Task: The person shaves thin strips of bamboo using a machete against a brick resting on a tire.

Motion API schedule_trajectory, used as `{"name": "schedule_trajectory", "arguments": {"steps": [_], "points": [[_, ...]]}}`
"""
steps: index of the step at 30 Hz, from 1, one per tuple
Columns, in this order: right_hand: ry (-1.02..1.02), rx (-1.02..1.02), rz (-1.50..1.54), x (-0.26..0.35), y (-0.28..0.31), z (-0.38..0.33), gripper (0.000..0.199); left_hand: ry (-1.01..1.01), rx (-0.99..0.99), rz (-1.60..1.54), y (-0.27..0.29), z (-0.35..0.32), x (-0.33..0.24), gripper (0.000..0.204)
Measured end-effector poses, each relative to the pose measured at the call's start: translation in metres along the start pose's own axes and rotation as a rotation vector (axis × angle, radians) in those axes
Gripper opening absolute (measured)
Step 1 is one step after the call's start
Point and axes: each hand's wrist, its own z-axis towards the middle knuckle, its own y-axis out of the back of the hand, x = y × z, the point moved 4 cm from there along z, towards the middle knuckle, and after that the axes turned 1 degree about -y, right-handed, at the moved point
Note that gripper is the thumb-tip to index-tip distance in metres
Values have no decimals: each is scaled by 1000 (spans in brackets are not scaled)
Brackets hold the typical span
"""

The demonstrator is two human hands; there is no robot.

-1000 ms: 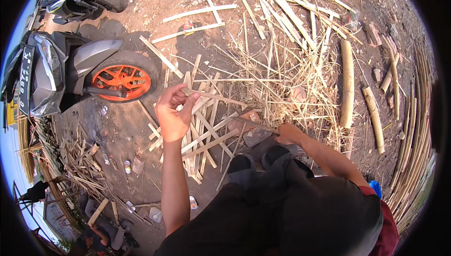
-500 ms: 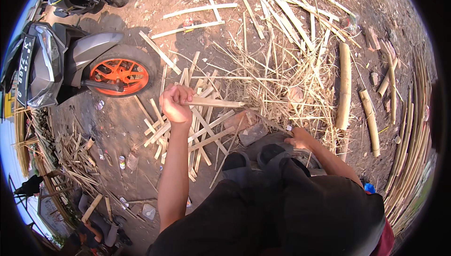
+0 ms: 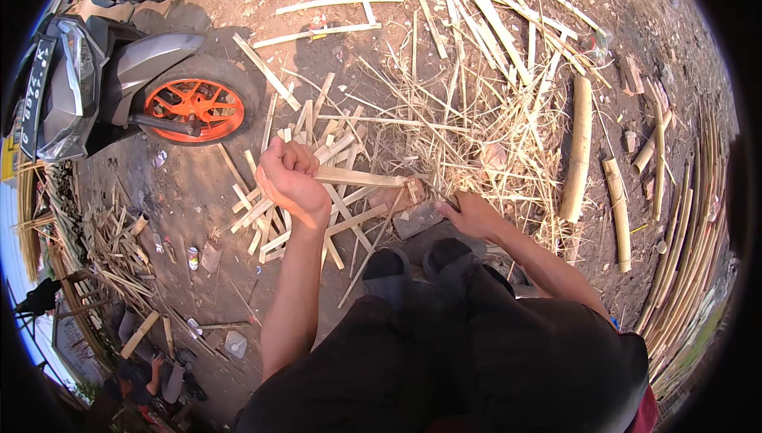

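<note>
Can count two bare hands, one left hand (image 3: 290, 175) and one right hand (image 3: 468, 215), plus one flat bamboo strip (image 3: 349, 176) in the former and one dark tool (image 3: 436, 192) in the latter. Also make out two dark shoes (image 3: 385, 264), two motorcycles (image 3: 83, 107), one orange wheel (image 3: 194, 93), one other person (image 3: 139, 381), one can (image 3: 193, 257), one clear container (image 3: 236, 343), two nearly level strips (image 3: 341, 4) at upper centre, and two thick bamboo lengths (image 3: 577, 147) just right of the shavings (image 3: 520, 175). Cannot number the overlapping strips in the central heap (image 3: 357, 219), the shavings, or the long poles (image 3: 683, 227) at far right.
</note>
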Motion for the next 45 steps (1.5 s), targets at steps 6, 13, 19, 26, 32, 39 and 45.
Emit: {"name": "schedule_trajectory", "arguments": {"steps": [6, 13, 19, 26, 32, 39, 45], "points": [[354, -145, 258, 109, 47, -3, 47, -3, -91, -53, -3, -3, 4, 38], [-21, 71, -211, -30, -53, 22, 62, -26, -311, -50, -2, 5, 5, 35], [39, -81, 96, 50, 22, 15, 77, -145, -312, 69, 11, -8, 12, 36], [-342, 318, 108, -30, -24, -8, 81, -153, -367, 36, 3, 11, 16, 37], [-62, 153, -163, 19, 13, -2, 81, -233, -368, 306, 13, 10, 17, 42], [-174, 60, -234, 27, 7, -25, 65, -233, -286, 395, 3, 2, 11, 51], [-98, 84, -206, -17, -1, -6, 67, -110, 7, 54, -10, 2, 8, 37]]}}
